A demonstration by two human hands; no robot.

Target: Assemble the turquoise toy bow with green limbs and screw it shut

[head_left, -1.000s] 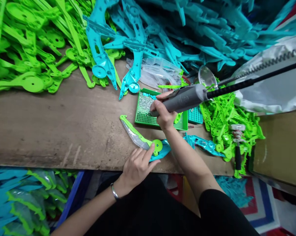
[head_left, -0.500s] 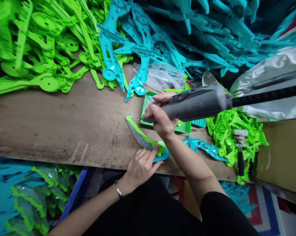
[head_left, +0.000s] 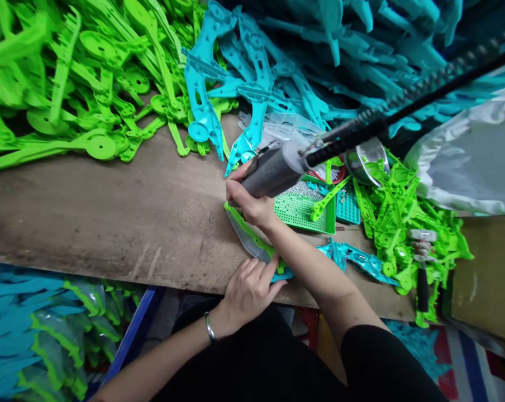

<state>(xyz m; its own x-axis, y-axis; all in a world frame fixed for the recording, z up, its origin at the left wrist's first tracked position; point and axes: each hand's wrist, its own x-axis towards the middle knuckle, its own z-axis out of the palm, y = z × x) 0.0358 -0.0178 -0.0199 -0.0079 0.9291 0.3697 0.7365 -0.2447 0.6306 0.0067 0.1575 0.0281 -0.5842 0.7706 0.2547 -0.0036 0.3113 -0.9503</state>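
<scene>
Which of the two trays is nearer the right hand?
The green tray, next to the right hand; the blue tray lies farther away, beyond the green one's right end.

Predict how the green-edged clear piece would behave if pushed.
The green-edged clear piece is probably light and stiff: thin-looking plastic holding its curve. Pushed sideways, it may swivel, as the left hand touches only its near end.

My brown bench (head_left: 110, 223), lime-green parts (head_left: 99, 146) heaped left along its far edge, turquoise parts (head_left: 258, 96) beside them, green tray (head_left: 296, 209) right of middle, green-and-clear piece (head_left: 251, 235) under my left hand (head_left: 246, 286) by the near edge.
</scene>
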